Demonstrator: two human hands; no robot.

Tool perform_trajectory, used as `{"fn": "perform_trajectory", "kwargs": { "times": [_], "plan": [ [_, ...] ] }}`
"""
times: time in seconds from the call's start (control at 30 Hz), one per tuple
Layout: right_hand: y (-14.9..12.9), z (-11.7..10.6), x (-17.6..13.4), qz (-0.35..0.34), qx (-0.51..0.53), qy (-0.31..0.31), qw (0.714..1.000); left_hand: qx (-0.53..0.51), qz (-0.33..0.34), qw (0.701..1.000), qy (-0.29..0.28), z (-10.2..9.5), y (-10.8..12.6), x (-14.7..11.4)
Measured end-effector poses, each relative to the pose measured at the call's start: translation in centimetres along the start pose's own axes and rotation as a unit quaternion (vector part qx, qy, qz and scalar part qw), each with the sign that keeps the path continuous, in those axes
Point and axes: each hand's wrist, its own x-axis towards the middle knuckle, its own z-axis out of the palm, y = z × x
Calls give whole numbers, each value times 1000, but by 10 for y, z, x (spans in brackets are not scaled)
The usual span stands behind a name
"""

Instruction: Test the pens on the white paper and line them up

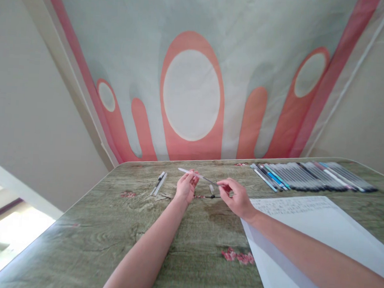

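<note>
My left hand (186,188) is closed around a clear, whitish pen barrel (184,171), held above the table and slanting down to the right. Between my two hands runs a thin dark pen refill (209,181), lined up with the barrel. Its right end is pinched in the fingers of my right hand (236,199). Whether the refill's left end sits inside the barrel is hard to tell. Below, on the table, lie a small clear pen cap (211,189) and a thin piece with a black part (212,196), partly hidden by my hands.
A clear tube and a black-and-white pen (159,182) lie left of my hands. A long row of pens (303,176) spans the back right of the wood-patterned table (106,234). A sheet of paper with handwriting (316,240) lies under my right forearm. Behind stands a patterned wall (238,42).
</note>
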Motion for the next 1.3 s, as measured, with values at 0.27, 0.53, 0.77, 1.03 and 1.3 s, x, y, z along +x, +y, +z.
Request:
{"fn": "perform_trajectory", "kwargs": {
  "times": [0.27,0.53,0.77,1.03,1.3],
  "plan": [
    [5,4,0,60,34,43,997,45,-148,977,-144,13,-6,-24],
    [12,5,1,66,55,32,996,-11,-195,972,-132,11,-2,-20],
    [19,7,-2,25,-27,-110,993,-90,-184,974,-92,8,5,-13],
    [22,10,-5,1,-102,-202,974,-76,-189,974,-104,7,0,-14],
    [16,10,-5,-3,-100,-199,975,-51,-181,976,-112,5,-2,-13]
  ]
}}
